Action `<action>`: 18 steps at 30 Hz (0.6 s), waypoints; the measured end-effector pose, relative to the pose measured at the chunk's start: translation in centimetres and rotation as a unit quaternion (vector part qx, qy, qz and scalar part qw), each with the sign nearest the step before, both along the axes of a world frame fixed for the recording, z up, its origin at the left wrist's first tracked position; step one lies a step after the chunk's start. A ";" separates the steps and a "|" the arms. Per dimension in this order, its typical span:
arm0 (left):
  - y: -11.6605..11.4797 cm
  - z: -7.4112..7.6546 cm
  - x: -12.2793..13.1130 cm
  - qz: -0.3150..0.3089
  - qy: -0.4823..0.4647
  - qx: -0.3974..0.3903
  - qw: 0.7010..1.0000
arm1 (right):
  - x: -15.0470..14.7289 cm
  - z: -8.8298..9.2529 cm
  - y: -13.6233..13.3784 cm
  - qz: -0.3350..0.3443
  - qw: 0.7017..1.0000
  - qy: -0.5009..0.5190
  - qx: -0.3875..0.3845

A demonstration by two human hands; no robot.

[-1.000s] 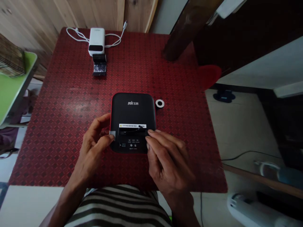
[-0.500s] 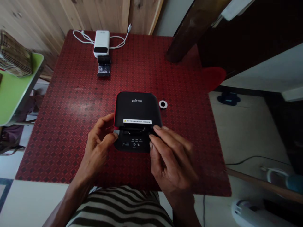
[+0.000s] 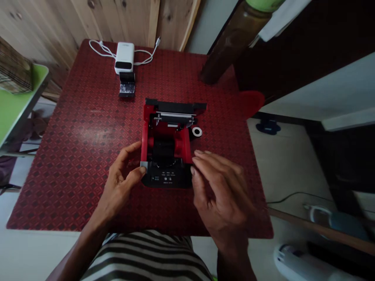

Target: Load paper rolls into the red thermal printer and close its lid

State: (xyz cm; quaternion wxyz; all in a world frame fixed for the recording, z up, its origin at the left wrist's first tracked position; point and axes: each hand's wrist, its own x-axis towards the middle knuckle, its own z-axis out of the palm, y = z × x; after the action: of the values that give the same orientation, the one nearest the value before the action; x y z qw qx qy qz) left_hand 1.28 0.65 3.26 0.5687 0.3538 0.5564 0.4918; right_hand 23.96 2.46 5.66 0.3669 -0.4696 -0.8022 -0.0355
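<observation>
A black and red receipt printer [image 3: 167,156] sits on the red patterned table [image 3: 88,136] in front of me. Its lid [image 3: 175,106] stands swung up at the back, showing the red paper bay with a dark roller area inside. My left hand [image 3: 124,179] pinches the grey latch on the printer's left side with thumb and forefinger. My right hand [image 3: 219,183] hovers at the printer's right front corner, fingers stretched out and holding nothing. A small white ring, like an empty paper-roll core [image 3: 197,132], lies on the table just right of the printer.
A white power bank [image 3: 124,57] with a white cable [image 3: 101,47] lies at the table's far edge, a small black device [image 3: 127,86] in front of it. A dark wooden post [image 3: 225,43] rises at the back right. A green table [image 3: 14,105] stands left.
The printer's lid was closed and has sprung open, now standing upright at the back. My right hand has drawn back slightly off the lid's front edge. My left hand stays on the latch.
</observation>
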 end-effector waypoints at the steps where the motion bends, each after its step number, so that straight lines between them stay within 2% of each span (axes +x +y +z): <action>1: -0.1 -0.1 -0.1 -0.006 -0.005 0.001 1.000 | 0.2 0.1 0.4 0.002 1.000 -0.003 0.002; 6: -0.4 -0.7 -0.6 -0.028 -0.004 0.016 0.999 | 0.3 1.1 2.3 0.021 0.999 -0.029 -0.011; 11: -0.4 -1.1 -0.8 -0.031 0.017 0.030 0.999 | -1.0 1.3 4.2 0.114 0.988 -0.054 -0.092; 14: -0.3 -1.5 -0.9 -0.030 0.030 0.033 0.999 | -2.3 0.9 5.7 0.145 0.973 -0.109 -0.142; 18: -0.2 -2.0 -1.0 -0.034 0.036 0.043 0.998 | -4.0 1.4 7.5 0.140 0.937 -0.214 -0.239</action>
State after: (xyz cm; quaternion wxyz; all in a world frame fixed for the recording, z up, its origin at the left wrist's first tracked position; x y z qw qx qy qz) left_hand 0.30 0.46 1.27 0.5492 0.4142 0.5423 0.4825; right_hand 20.00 10.00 7.07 0.0645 -0.4075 -0.9043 0.1094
